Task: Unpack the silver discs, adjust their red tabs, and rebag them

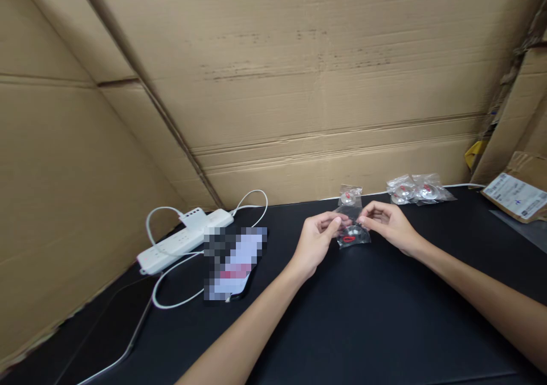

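Note:
Between my hands is a clear plastic bag (354,236) with a round, shiny item and a red loop inside. My left hand (318,240) pinches the bag's left side between thumb and fingers. On the other side, my right hand (387,225) grips the bag's upper right edge with its fingertips. What the round item is, I cannot make out through the plastic. Just behind lies a similar small bag (349,196) with a round silvery piece and a bit of red. More such bags (419,190) sit in a group at the back right.
A white power strip (188,241) with looping white cables and a blurred phone (239,265) lie on the left. A dark flat device (111,322) is at the near left. Cardboard walls (333,89) enclose the black table (363,328). A labelled brown package (519,188) stands at right.

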A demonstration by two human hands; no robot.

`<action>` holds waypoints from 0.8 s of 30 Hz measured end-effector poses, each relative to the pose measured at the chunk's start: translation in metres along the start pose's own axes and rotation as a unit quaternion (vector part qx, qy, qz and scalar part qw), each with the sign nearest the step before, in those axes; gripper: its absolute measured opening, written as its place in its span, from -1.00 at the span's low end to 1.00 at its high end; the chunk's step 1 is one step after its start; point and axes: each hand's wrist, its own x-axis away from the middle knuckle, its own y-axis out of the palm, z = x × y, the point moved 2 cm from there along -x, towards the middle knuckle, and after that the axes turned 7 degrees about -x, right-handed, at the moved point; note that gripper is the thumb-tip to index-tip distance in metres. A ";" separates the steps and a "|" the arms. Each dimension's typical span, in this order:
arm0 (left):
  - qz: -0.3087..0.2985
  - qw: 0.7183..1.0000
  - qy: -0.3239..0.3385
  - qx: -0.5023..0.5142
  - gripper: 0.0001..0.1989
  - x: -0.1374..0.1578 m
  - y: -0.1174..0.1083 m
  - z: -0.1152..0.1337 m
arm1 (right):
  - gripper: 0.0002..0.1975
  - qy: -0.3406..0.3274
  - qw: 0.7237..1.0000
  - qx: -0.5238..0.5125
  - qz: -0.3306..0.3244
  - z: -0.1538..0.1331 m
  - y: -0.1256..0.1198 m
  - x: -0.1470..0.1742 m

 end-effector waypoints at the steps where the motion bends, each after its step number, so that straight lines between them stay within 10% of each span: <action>1: -0.008 1.000 -0.002 -0.006 -0.72 0.000 0.000 0.001 | -0.81 -0.004 1.000 -0.010 0.002 -0.001 0.000 0.000; 24: 0.013 0.992 0.112 -0.057 -0.87 0.005 -0.006 0.029 | -0.84 -0.073 0.996 -0.033 0.032 -0.026 0.002 0.003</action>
